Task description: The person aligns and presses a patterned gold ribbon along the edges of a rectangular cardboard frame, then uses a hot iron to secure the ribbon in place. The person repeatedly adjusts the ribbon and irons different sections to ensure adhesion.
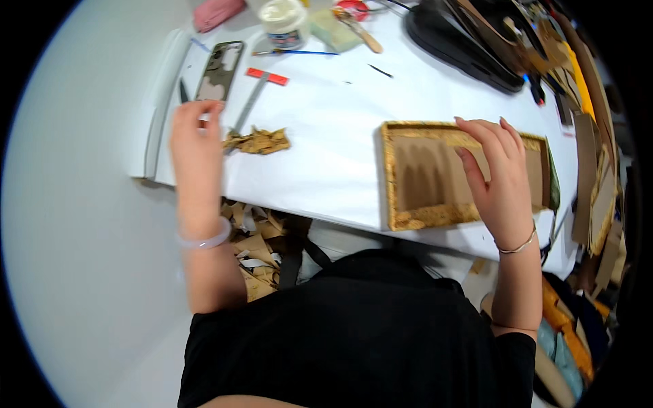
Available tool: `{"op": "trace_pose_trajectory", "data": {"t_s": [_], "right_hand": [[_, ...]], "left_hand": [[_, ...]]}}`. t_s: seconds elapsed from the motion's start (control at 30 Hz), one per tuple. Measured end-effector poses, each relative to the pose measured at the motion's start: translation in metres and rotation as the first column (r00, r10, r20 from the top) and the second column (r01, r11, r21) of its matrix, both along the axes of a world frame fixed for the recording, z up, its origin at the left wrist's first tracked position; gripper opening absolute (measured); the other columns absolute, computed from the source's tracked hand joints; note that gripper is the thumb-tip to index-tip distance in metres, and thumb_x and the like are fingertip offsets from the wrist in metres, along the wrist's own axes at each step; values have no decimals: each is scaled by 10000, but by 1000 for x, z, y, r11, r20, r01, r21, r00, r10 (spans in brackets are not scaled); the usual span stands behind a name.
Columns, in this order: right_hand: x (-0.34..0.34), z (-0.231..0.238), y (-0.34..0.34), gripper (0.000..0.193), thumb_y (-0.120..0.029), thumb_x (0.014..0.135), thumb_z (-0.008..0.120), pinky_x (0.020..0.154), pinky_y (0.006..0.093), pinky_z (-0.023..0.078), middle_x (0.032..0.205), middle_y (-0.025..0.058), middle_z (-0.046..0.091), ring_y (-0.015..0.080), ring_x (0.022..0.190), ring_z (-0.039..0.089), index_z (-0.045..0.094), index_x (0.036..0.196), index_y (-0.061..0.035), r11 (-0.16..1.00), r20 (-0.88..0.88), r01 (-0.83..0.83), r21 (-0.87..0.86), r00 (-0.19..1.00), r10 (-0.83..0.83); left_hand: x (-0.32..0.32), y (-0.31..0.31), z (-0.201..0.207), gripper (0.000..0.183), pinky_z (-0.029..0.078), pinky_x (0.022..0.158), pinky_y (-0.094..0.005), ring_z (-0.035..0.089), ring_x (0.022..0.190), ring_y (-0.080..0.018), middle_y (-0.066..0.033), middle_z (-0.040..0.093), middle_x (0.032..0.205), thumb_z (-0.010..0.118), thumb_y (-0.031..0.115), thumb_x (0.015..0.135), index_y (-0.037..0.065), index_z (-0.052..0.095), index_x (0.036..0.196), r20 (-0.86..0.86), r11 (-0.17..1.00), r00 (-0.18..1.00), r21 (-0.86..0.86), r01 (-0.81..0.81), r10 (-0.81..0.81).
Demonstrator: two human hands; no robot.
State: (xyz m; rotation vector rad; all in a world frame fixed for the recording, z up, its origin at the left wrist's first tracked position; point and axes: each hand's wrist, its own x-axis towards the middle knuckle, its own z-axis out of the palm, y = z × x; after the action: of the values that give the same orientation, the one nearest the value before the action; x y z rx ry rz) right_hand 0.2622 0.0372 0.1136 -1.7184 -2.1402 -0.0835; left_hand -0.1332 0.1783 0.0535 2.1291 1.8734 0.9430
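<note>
Over the left of the white table, my left hand (pixel 194 139) is raised, a little blurred, with thumb and fingertips brought together. Whatever they may hold is too small to make out. Close to it lie a dark patterned phone (pixel 224 60), a T-shaped ruler (pixel 252 102) with a red head, and a crumpled piece of gold-brown paper (pixel 262 141). My right hand (pixel 500 163) hovers above a shallow rectangular box (pixel 390 173), fingers apart and holding nothing. Gold patterned covering wraps the box's rim, its inside is plain brown, and shadows fall across its bottom.
A white jar (pixel 284 24), a blue thin brush (pixel 299 52), a wooden-handled brush (pixel 367 39) and a pale green sponge (pixel 333 30) stand or lie at the back. A black bag (pixel 462 44) sits back right. Cardboard pieces (pixel 585 177) crowd the right edge; paper scraps (pixel 255 255) lie below.
</note>
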Motion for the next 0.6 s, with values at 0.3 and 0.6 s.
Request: {"op": "trace_pose_trajectory", "data": {"t_s": [0.3, 0.6], "right_hand": [[13, -37, -37, 257, -279, 1022, 706, 845, 469, 575, 915, 159, 761, 376, 892, 732, 790, 990, -38, 863, -210, -83, -499, 977, -27], [-8, -49, -12, 336, -369, 960, 776, 779, 455, 610, 790, 175, 758, 384, 777, 745, 826, 872, -49, 654, -237, -160, -739, 971, -30]], "left_hand": [[126, -110, 22, 325, 472, 970, -427, 666, 1075, -292, -82, 734, 1173, 886, 199, 849, 78, 761, 1123, -1, 582, 582, -29, 813, -813], [131, -173, -37, 357, 418, 948, -404, 645, 1032, -237, -23, 681, 1157, 902, 223, 845, 118, 759, 1155, -38, 676, 678, 57, 735, -734]]}}
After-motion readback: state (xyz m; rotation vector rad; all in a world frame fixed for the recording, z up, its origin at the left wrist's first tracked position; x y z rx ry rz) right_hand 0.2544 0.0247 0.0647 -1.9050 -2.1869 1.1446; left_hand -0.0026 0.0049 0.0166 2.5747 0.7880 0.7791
